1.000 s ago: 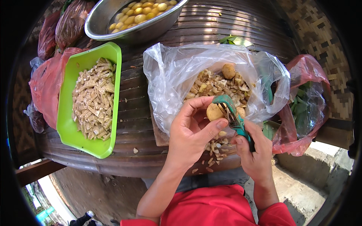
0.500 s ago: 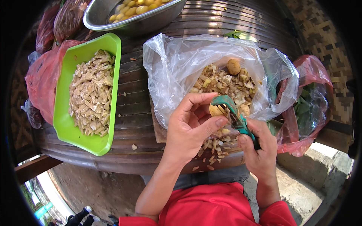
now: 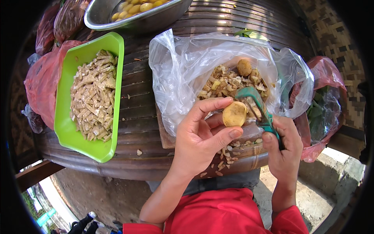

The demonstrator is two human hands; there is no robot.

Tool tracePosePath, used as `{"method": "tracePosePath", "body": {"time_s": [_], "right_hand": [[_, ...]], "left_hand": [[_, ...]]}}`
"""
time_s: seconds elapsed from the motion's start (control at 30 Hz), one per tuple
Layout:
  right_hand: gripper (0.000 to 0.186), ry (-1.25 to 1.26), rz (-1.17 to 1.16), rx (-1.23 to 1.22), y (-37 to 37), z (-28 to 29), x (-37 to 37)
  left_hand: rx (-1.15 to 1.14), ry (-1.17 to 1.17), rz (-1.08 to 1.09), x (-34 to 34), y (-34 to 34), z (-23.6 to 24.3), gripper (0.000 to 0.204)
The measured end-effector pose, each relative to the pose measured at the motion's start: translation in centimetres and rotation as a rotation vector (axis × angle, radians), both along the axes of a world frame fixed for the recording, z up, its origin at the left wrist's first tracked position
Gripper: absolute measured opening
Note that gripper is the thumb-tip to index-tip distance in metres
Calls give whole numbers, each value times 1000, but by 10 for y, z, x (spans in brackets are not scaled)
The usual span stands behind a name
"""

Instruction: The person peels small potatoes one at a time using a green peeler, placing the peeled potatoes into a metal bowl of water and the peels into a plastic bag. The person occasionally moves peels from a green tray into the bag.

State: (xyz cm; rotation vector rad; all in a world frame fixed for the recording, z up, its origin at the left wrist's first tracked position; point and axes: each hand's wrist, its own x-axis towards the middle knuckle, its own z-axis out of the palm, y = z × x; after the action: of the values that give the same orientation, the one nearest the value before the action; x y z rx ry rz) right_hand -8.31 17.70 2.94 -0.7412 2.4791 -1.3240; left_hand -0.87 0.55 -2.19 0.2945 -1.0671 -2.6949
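My left hand [image 3: 204, 130] pinches a small potato [image 3: 234, 114] between thumb and fingers; a pale peeled patch shows on its face. In my right hand [image 3: 283, 146] is a green peeler [image 3: 261, 109], its head just to the right of the potato and apart from it. Behind both hands a clear plastic bag [image 3: 177, 74] lies spread open, with a heap of brown peelings [image 3: 224, 84] in it. An unpeeled potato [image 3: 244, 68] rests on the heap. Loose peel scraps [image 3: 226, 158] lie near the table's front edge.
To the left stands a green basin [image 3: 120, 78] of cut tempeh strips [image 3: 95, 95]. A metal bowl [image 3: 97, 27] at the back holds peeled potatoes [image 3: 134, 8]. Red plastic bags [image 3: 46, 85] lie at far left, and another red bag [image 3: 327, 74] with leaves at right. The bamboo table [image 3: 134, 113] has a curved front edge.
The peeler has moved right, off the potato, together with my right hand. The potato has shifted slightly right in my left hand, and more of its face shows.
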Motion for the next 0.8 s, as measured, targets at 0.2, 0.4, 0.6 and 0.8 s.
{"method": "tracePosePath", "body": {"time_s": [0.2, 0.4, 0.6, 0.8], "right_hand": [[37, 65, 140, 69, 6, 9, 10], [34, 73, 129, 50, -3, 1, 4], [29, -47, -78, 75, -11, -9, -10], [33, 4, 114, 30, 1, 3, 8]], "left_hand": [[-15, 62, 34, 1, -1, -3, 46], [-172, 51, 130, 2, 0, -5, 49], [-214, 86, 82, 5, 2, 2, 48], [-74, -21, 99, 4, 3, 2, 50]]}}
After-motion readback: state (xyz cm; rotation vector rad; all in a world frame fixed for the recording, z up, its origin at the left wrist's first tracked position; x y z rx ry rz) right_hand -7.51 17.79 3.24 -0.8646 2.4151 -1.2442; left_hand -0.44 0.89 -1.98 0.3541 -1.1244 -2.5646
